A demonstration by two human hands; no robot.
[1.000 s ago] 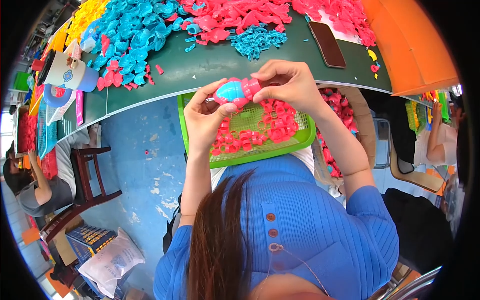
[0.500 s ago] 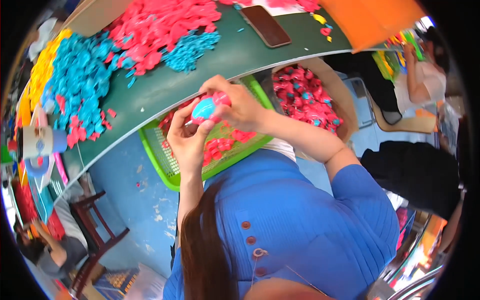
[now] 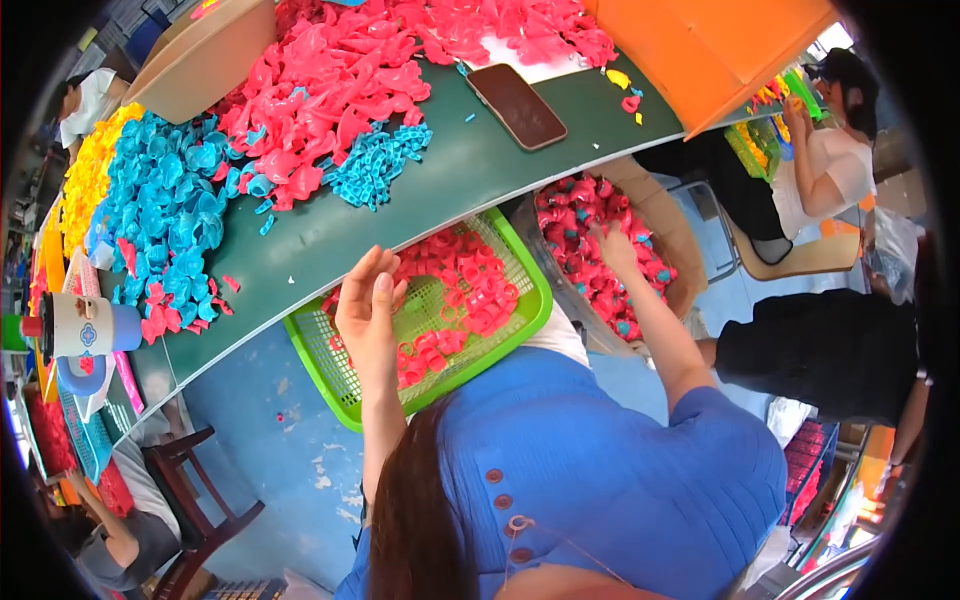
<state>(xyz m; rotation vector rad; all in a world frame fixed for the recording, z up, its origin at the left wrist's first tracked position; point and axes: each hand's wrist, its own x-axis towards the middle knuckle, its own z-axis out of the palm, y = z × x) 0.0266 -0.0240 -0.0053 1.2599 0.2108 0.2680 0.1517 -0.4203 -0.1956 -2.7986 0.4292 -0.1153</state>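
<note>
My left hand [image 3: 368, 305] is raised over the left part of a green plastic basket [image 3: 322, 385], its thumb up and fingers loosely bent and apart. Nothing shows in it. Small pink-red ring-like plastic parts [image 3: 480, 300] lie in the basket, which rests against my lap below the table edge. My right arm stretches out to the right. My right hand [image 3: 617, 250] is over a large lined container [image 3: 683, 235], at the heap of shiny red and blue plastic pieces [image 3: 575, 225] inside. Its fingers look extended, and I see no piece held in them.
On the green table [image 3: 300, 245] lie heaps of pink-red parts [image 3: 330, 90], blue cup-like parts [image 3: 165, 190], small blue parts [image 3: 375, 165] and yellow parts [image 3: 95, 165]. A phone [image 3: 517, 107], an orange box [image 3: 710, 50] and a mug [image 3: 85, 325] stand there too. Co-workers sit nearby.
My hands held a red and blue plastic piece together over the basket. Now they are apart: the right has swung right to the container, and the piece is gone from both hands.
</note>
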